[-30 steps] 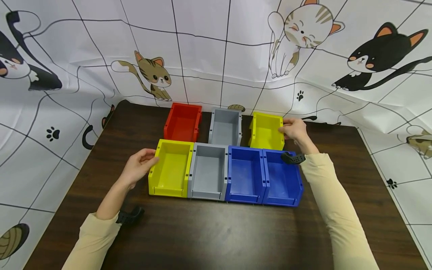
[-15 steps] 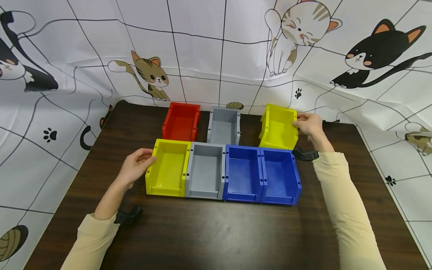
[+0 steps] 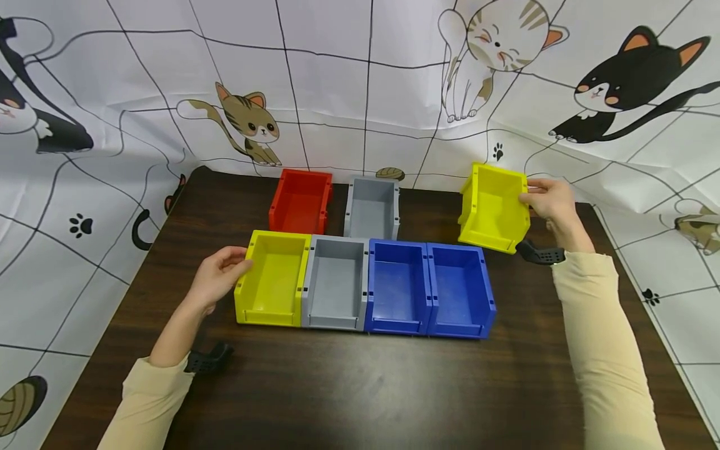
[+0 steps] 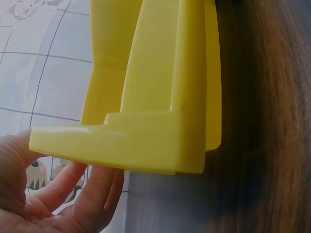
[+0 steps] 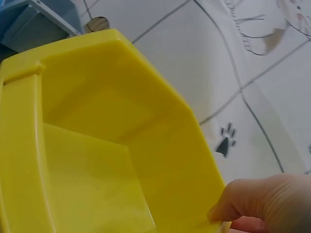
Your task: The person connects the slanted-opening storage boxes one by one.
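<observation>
While the head view is looking down on the dark wooden desk, the right hand is gripping the far right wall of a yellow bin, holding it lifted and tilted above the desk's far right part, its open top facing up and toward the person, its long axis running roughly front to back. Plain glossy plastic, it is showing a low front lip. The left hand is resting relaxed against the left wall of a second yellow bin, which is standing flat in a row with a grey bin and two blue bins; a red bin is sitting behind. From the left wrist, straight fingers are lying beside the second yellow bin's corner. From the right wrist, the thumb is pinching the lifted bin's rim.
</observation>
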A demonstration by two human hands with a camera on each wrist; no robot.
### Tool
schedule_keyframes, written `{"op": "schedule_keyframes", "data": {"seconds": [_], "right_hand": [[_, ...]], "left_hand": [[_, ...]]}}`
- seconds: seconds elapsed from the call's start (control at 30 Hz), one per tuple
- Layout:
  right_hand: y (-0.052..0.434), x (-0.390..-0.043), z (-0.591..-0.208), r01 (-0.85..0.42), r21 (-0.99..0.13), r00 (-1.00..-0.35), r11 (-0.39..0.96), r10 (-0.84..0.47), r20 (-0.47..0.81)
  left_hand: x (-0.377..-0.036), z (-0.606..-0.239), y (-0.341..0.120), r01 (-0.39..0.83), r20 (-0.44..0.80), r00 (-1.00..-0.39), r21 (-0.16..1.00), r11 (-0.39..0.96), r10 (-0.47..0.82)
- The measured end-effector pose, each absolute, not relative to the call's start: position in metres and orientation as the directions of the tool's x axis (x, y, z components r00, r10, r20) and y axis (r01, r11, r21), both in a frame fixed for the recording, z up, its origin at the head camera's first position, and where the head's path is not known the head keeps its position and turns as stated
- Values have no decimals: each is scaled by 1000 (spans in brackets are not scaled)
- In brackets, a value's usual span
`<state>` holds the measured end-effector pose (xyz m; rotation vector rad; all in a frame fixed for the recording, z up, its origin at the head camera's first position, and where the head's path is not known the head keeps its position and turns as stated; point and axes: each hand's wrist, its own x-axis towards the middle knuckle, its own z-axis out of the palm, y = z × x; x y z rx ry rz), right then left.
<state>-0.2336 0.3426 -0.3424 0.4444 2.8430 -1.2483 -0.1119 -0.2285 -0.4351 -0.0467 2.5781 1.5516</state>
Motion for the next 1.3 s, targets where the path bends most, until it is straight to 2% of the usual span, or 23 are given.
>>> {"op": "schedule_keyframes", "data": {"seconds": [0.33,0.67,0.83,1.3], "right_hand": [[368,-206,-329,223,-719,-971,658,214,-105],[379,-166,-325,140,-692,-990,708,99,-99],[379,-149,-331,104,-668,-994,737,50,-99],[382,-121,-352,95,-644,-993,759,26,-116]], "left_hand": [[-109,-434,-235,-121,-140,-990,864,489,3],[-111,-437,-239,-117,-131,-991,866,486,-6],[-111,-437,-239,-103,-109,-994,869,483,-16],[-110,-437,-240,-97,-105,-994,874,476,-9]]}}
